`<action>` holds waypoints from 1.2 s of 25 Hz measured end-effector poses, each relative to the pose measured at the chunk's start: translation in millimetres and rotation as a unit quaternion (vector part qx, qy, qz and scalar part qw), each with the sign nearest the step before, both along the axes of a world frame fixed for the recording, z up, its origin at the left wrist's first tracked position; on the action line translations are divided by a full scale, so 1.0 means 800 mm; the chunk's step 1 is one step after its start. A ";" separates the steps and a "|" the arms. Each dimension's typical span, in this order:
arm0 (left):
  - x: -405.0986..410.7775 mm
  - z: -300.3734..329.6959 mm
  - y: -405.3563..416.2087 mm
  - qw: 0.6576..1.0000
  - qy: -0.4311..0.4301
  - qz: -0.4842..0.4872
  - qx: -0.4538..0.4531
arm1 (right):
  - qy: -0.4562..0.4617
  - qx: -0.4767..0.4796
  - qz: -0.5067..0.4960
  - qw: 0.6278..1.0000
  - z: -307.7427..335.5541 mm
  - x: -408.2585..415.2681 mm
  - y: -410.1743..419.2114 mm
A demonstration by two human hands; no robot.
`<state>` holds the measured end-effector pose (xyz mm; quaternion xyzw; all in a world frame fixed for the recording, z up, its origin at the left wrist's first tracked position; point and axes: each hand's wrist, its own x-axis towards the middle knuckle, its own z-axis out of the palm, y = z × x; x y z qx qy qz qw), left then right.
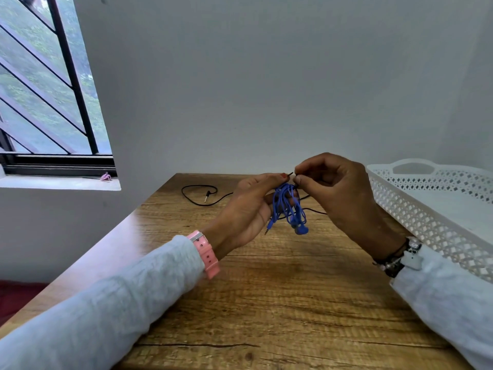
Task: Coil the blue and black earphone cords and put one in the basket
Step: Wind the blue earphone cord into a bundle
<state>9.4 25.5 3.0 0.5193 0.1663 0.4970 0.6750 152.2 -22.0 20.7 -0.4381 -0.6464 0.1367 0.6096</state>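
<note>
The blue earphone cord (pixel 289 206) hangs in loops over the fingers of my left hand (pixel 249 212), above the middle of the wooden table (pixel 266 303). Its earbuds and plug dangle below the loops. My right hand (pixel 338 193) pinches a thin dark cord end at the top of the bundle, close to my left fingertips. The black earphone cord (pixel 198 194) lies loose on the far part of the table, its plug inside a loop; it runs on behind my hands. The white lattice basket (pixel 426 222) stands at the right.
A grey wall stands right behind the table's far edge. A barred window (pixel 48 89) with a sill is at the left, with a small pink thing (pixel 106 177) on the sill. The table's left edge runs diagonally toward me.
</note>
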 end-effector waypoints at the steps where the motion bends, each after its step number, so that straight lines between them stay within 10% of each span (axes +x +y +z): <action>1: 0.000 0.000 -0.001 1.000 -0.002 -0.001 -0.004 | 0.025 -0.004 0.013 1.000 -0.001 0.000 0.001; 30: 0.002 -0.002 0.000 0.999 0.011 0.005 -0.036 | 0.050 0.035 0.061 0.996 -0.012 -0.008 0.000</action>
